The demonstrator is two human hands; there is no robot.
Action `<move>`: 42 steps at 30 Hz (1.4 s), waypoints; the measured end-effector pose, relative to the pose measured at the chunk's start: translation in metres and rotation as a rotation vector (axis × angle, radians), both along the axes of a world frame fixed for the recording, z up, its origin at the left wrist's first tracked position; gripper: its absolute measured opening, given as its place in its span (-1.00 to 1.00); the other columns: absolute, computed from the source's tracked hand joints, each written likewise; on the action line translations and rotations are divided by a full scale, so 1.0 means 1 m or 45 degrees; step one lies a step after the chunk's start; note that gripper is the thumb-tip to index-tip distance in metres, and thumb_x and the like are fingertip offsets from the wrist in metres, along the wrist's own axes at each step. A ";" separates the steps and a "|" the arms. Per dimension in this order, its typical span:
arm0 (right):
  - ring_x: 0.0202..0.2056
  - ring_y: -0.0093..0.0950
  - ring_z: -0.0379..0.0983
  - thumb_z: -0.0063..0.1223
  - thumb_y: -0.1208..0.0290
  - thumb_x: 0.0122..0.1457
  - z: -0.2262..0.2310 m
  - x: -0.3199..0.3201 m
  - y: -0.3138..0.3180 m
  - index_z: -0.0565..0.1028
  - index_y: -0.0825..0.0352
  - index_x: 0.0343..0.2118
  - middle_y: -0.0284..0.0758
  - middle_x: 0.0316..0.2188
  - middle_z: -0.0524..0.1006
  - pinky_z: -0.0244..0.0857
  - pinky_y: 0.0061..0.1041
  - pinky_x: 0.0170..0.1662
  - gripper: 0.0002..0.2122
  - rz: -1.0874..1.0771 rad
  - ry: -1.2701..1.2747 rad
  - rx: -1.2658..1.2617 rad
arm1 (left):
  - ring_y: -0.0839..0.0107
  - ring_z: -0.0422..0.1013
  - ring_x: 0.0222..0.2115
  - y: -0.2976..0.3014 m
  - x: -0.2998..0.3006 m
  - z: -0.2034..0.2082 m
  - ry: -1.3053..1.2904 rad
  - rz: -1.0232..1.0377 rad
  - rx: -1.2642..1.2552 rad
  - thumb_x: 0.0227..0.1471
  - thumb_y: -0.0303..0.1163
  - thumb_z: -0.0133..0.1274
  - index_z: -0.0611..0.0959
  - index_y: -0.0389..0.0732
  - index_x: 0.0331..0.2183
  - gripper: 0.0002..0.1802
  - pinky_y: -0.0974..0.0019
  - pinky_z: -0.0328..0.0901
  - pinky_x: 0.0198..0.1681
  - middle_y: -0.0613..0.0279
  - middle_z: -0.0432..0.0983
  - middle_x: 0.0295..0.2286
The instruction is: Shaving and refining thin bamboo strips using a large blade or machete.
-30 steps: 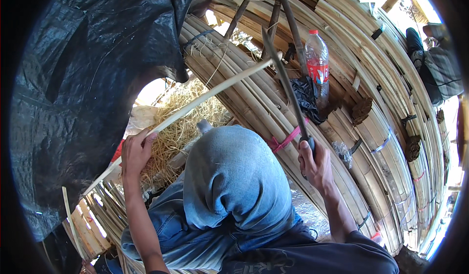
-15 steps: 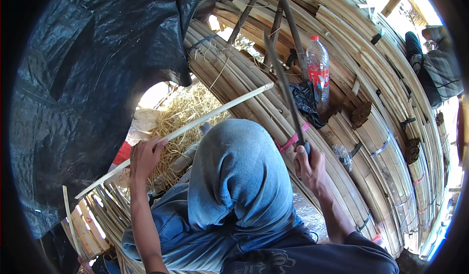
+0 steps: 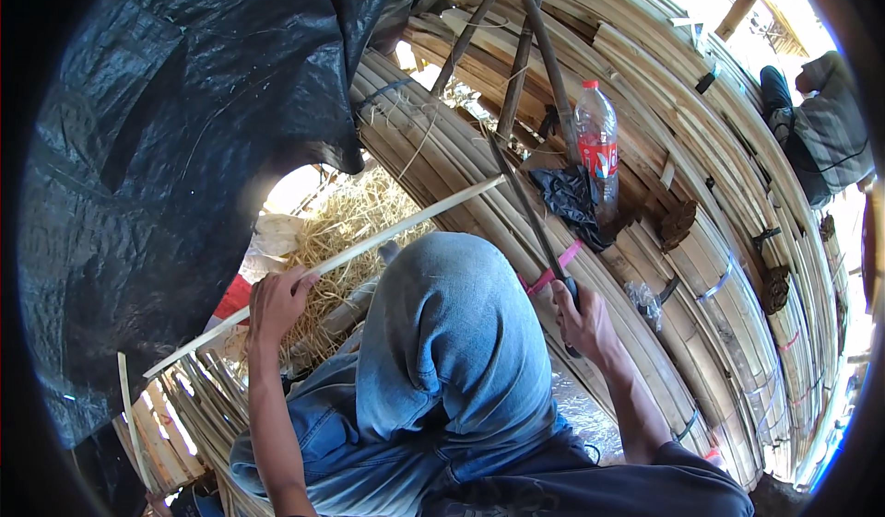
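Observation:
My left hand (image 3: 274,303) grips a long pale bamboo strip (image 3: 387,236) that slants from lower left up to the right, across my raised knee in blue jeans (image 3: 452,333). My right hand (image 3: 581,319) is closed on the dark handle of a long knife (image 3: 525,213). The blade points up and left, and its tip meets the far end of the strip. Both hands sit on either side of the knee.
Bundles of split bamboo (image 3: 701,268) curve across the right and centre. A plastic bottle with a red cap (image 3: 597,144) stands by a black bag (image 3: 572,199). Black tarpaulin (image 3: 175,148) fills the left, straw (image 3: 346,217) beneath. Another person (image 3: 820,125) sits at the far right.
The strip has slid down and left along the blade, pulled by my left hand. My right hand with the knife has dropped slightly.

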State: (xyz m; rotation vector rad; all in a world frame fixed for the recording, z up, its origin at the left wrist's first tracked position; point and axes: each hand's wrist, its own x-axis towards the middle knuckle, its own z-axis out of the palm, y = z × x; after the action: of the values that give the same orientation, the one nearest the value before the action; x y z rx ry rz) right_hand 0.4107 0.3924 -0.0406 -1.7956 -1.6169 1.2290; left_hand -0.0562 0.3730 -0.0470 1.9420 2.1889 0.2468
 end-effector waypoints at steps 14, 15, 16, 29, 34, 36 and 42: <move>-0.71 -0.56 0.30 -0.13 -0.01 0.41 -0.001 -0.011 -0.003 0.40 0.40 -0.38 -0.36 -0.69 0.35 0.18 -0.46 -0.63 -0.53 -0.085 0.193 -0.184 | -0.14 0.50 -0.37 0.001 -0.005 0.000 0.016 0.013 -0.065 0.26 0.15 -0.08 0.69 -0.17 -0.25 -0.43 -0.10 0.34 -0.25 -0.08 0.58 -0.51; -0.68 -0.48 0.37 -0.11 0.01 0.41 -0.009 -0.010 -0.003 0.41 0.44 -0.40 -0.29 -0.68 0.40 0.22 -0.37 -0.57 -0.52 -0.072 0.140 -0.126 | -0.12 0.51 -0.36 0.000 -0.005 -0.002 0.023 -0.005 -0.112 0.26 0.16 -0.09 0.70 -0.17 -0.25 -0.42 -0.10 0.34 -0.25 -0.08 0.59 -0.50; -0.68 -0.48 0.37 -0.11 0.01 0.41 -0.009 -0.009 -0.004 0.41 0.44 -0.40 -0.29 -0.68 0.40 0.22 -0.37 -0.57 -0.52 -0.073 0.138 -0.129 | -0.12 0.51 -0.36 0.000 -0.005 -0.003 0.021 -0.005 -0.115 0.26 0.16 -0.09 0.70 -0.17 -0.25 -0.42 -0.10 0.34 -0.25 -0.08 0.59 -0.50; -0.74 -0.67 0.19 -0.14 -0.02 0.42 0.009 -0.011 -0.004 0.36 0.36 -0.39 -0.47 -0.70 0.28 0.08 -0.59 -0.68 -0.54 -0.192 0.472 -0.296 | -0.12 0.49 -0.41 0.002 -0.005 -0.006 -0.026 0.003 -0.088 0.25 0.07 0.00 0.70 -0.16 -0.25 -0.52 -0.07 0.34 -0.30 -0.07 0.57 -0.53; -0.70 -0.71 0.21 -0.10 -0.02 0.39 0.033 -0.021 0.000 0.37 0.38 -0.26 -0.50 -0.67 0.31 0.12 -0.66 -0.64 -0.56 -0.223 0.661 0.372 | -0.15 0.48 -0.42 -0.002 -0.009 -0.010 -0.044 -0.006 -0.038 0.25 0.06 0.01 0.70 -0.16 -0.23 -0.53 -0.09 0.33 -0.31 -0.08 0.55 -0.56; -0.69 -0.72 0.19 -0.12 -0.05 0.39 0.028 -0.018 0.001 0.35 0.37 -0.21 -0.51 -0.66 0.30 0.13 -0.68 -0.63 -0.55 -0.179 0.737 0.430 | -0.15 0.48 -0.43 -0.001 -0.008 -0.011 -0.041 -0.003 -0.064 0.25 0.06 0.00 0.70 -0.17 -0.23 -0.53 -0.09 0.33 -0.31 -0.08 0.55 -0.56; -0.66 -0.52 0.37 -0.14 -0.02 0.41 -0.009 -0.005 0.005 0.44 0.43 -0.37 -0.38 -0.68 0.37 0.25 -0.38 -0.57 -0.51 0.041 -0.154 0.086 | -0.15 0.48 -0.40 0.001 -0.009 -0.008 -0.028 0.014 -0.051 0.24 0.09 0.00 0.70 -0.15 -0.25 -0.52 -0.10 0.33 -0.29 -0.08 0.58 -0.52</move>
State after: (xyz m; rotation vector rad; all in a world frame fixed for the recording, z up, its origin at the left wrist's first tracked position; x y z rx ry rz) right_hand 0.4056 0.3975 -0.0494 -1.8396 -1.7386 1.0853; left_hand -0.0657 0.3739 -0.0552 1.8980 2.1745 0.2230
